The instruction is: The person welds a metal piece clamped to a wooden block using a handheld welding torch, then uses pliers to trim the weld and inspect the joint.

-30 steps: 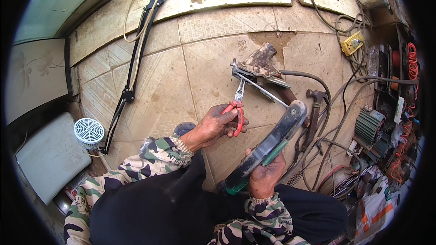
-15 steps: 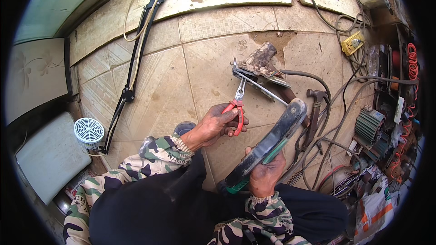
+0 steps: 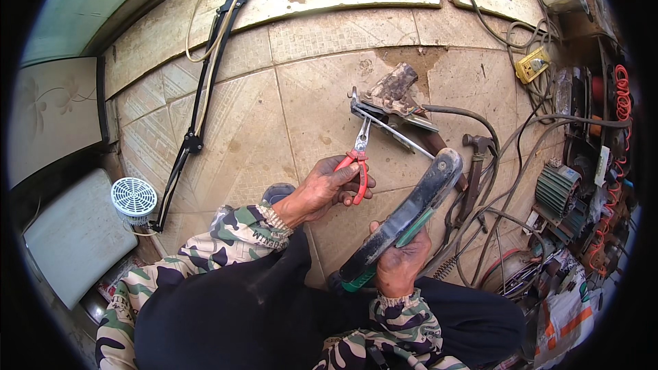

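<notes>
My left hand (image 3: 322, 192) is closed around the red grips of a pair of pliers (image 3: 359, 154). The tips of their jaws meet the small metal fitting (image 3: 358, 106) at the far end of a thin silver rod (image 3: 401, 133). From the rod's near end a long tool with a black-and-green handle (image 3: 404, 219) slopes down to the left; its exact kind I cannot make out. My right hand (image 3: 401, 260) wraps that handle from the right side. Just beyond the rod lies a rusty, worn metal piece (image 3: 394, 89) on the tiles.
A hammer (image 3: 473, 171) lies to the right among dark cables. Farther right are a finned green motor (image 3: 556, 190), a red coiled cord (image 3: 620, 123) and a yellow socket block (image 3: 533, 65). At left, a folding arm lamp (image 3: 195, 142) with a white round head (image 3: 134, 196) stretches across the floor.
</notes>
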